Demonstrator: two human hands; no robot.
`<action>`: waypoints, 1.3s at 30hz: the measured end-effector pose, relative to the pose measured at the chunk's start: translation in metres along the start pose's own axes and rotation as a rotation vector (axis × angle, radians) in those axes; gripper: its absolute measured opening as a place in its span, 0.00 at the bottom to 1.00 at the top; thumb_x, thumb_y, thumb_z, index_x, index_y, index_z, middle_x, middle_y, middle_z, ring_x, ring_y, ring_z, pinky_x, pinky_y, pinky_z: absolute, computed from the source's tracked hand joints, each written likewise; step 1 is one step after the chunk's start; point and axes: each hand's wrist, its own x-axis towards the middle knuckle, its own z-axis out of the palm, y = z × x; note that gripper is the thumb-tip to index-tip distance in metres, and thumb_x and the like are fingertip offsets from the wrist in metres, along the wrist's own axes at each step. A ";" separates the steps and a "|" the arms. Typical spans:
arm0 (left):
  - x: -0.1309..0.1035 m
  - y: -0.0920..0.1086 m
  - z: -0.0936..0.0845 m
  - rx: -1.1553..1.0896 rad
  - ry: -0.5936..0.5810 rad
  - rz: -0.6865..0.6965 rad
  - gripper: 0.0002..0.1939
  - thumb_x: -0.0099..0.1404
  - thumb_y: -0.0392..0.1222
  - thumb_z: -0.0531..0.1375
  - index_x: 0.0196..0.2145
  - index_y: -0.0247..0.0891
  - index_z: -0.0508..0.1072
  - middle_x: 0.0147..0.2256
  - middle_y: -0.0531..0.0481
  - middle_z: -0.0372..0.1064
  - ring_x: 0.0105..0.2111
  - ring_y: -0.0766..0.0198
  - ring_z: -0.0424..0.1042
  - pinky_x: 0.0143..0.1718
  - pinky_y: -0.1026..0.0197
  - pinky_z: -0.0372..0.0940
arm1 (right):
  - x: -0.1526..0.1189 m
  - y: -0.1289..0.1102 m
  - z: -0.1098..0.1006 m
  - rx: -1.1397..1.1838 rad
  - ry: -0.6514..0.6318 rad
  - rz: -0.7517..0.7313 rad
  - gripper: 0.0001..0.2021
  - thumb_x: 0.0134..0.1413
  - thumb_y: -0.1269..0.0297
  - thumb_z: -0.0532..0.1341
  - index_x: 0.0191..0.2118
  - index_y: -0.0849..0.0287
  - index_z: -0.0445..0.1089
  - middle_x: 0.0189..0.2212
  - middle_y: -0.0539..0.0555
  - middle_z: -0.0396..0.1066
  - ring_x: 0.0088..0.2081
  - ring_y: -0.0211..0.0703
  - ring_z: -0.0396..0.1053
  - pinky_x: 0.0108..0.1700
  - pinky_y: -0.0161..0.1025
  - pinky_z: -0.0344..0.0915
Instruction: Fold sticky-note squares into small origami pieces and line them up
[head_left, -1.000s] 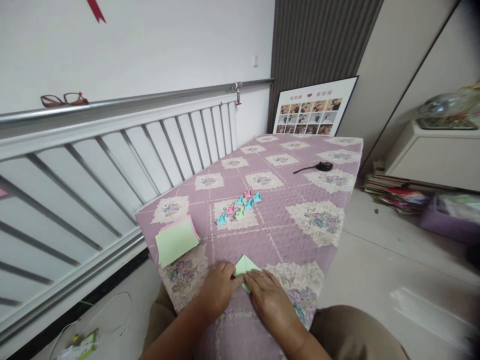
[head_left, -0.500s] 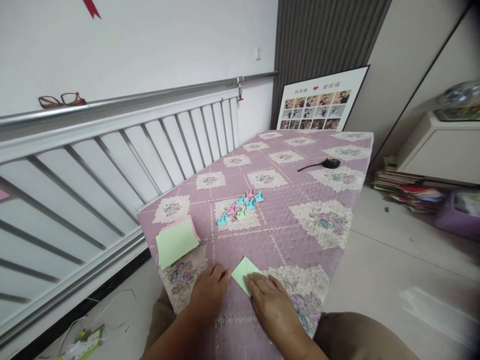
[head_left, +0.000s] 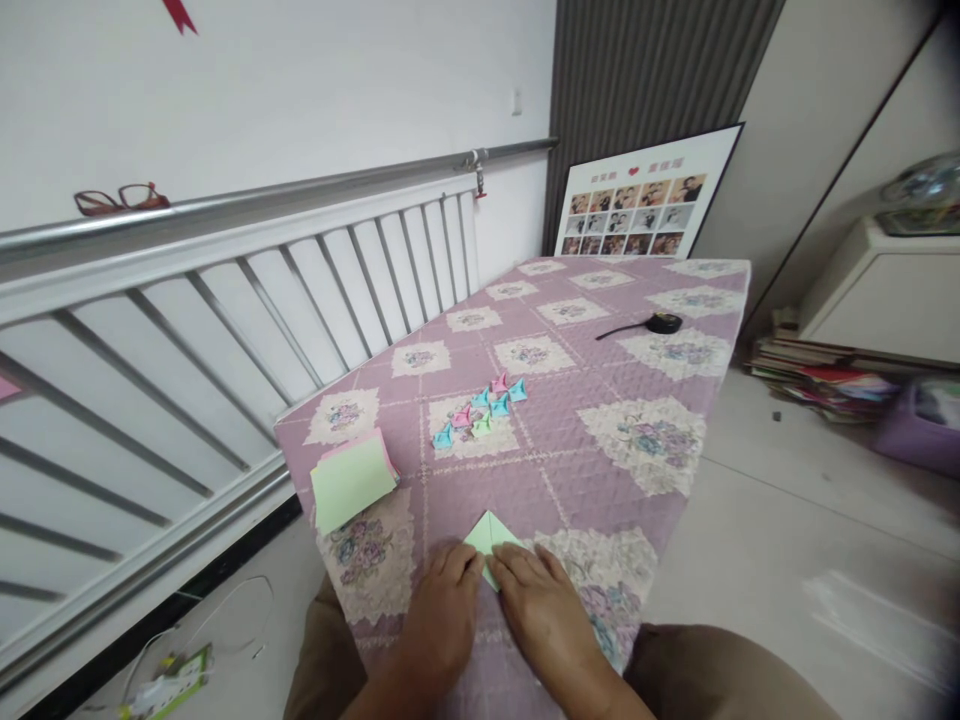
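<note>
On the table in front of me lies a light green paper (head_left: 488,528), folded to a diamond with a crease line down its middle. My left hand (head_left: 444,608) has its bent fingertips closed on the paper's lower left edge. Across the right side of the paper, my right hand (head_left: 541,608) rests with fingers stretched out flat, hiding that part. Further up the table sits a group of small folded paper pieces in pink, blue and green (head_left: 481,410). To the left is a stack of paper sheets (head_left: 355,482), a green one on top.
The table has a purple flowered cloth (head_left: 517,480). A black tape-like coil (head_left: 663,323) with a strap lies far right on it. Along the left runs a white radiator (head_left: 300,300) with a pipe above. Glasses (head_left: 122,198) rest on that pipe. A power strip (head_left: 169,690) is on the floor.
My left hand has moved right, from beside the paper onto its lower left edge. My right hand stays on the paper's right side.
</note>
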 end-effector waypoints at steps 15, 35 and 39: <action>0.012 0.013 -0.026 -0.022 -0.209 -0.075 0.27 0.62 0.36 0.55 0.57 0.58 0.61 0.50 0.46 0.62 0.49 0.49 0.58 0.49 0.47 0.56 | 0.003 0.029 -0.017 0.086 0.121 0.208 0.07 0.58 0.64 0.55 0.38 0.52 0.71 0.37 0.53 0.75 0.41 0.47 0.69 0.44 0.46 0.58; 0.016 0.014 -0.036 -0.042 -0.297 -0.130 0.23 0.67 0.42 0.52 0.58 0.61 0.59 0.53 0.47 0.57 0.52 0.50 0.56 0.51 0.47 0.54 | 0.039 0.029 -0.008 0.202 0.096 0.361 0.02 0.48 0.65 0.60 0.28 0.51 0.70 0.44 0.49 0.72 0.49 0.50 0.64 0.52 0.52 0.47; 0.016 0.015 -0.037 -0.037 -0.313 -0.133 0.23 0.67 0.40 0.51 0.58 0.60 0.60 0.53 0.48 0.57 0.52 0.50 0.55 0.51 0.47 0.54 | 0.037 0.028 -0.009 0.232 0.113 0.306 0.03 0.48 0.67 0.60 0.27 0.53 0.68 0.38 0.48 0.73 0.44 0.47 0.66 0.49 0.49 0.47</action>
